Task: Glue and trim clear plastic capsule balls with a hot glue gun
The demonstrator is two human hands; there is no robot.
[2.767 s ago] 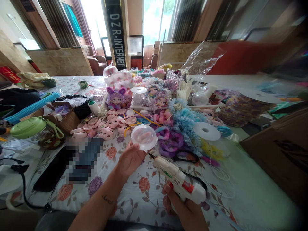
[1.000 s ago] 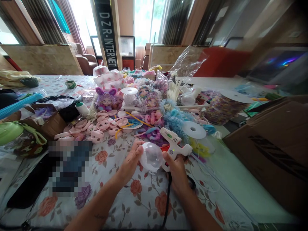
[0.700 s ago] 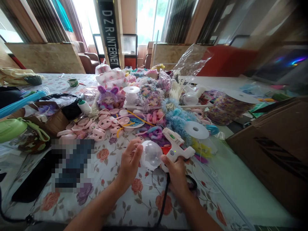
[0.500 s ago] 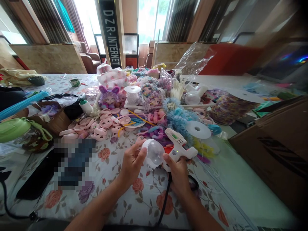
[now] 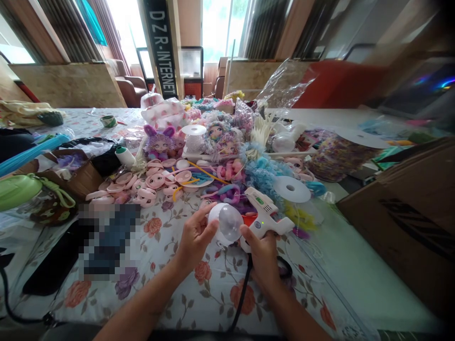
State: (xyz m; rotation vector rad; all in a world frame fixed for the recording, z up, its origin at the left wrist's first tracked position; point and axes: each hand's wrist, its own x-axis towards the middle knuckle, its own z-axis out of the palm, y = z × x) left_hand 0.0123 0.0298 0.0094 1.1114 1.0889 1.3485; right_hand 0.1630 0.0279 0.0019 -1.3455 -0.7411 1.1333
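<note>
A round, hollow-looking ball (image 5: 231, 222), part white and part see-through plastic, sits above the tablecloth in front of me. My left hand (image 5: 195, 234) is closed on its white side, thumb in front. My right hand (image 5: 263, 253) is wrapped round the handle of a white glue gun (image 5: 265, 218), which has a small green light lit. The right thumb tip meets the clear side of the ball, while the other right fingers are mostly hidden. From the gun's handle a black cord (image 5: 242, 293) runs down toward me. Behind the gun shows a bit of a red thing (image 5: 250, 219).
Pink doll face parts (image 5: 144, 196), a purple-haired doll (image 5: 159, 144), blue fluffy trim (image 5: 263, 170) and a white spool (image 5: 291, 189) crowd the table beyond my hands. A cardboard box (image 5: 401, 208) stands at right. At left lie a black flat object (image 5: 50, 260) and a green-lidded jar (image 5: 21, 192).
Hardly anything differs. The whole view has shifted slightly, and both hands keep the same hold on the ball and the glue gun.
</note>
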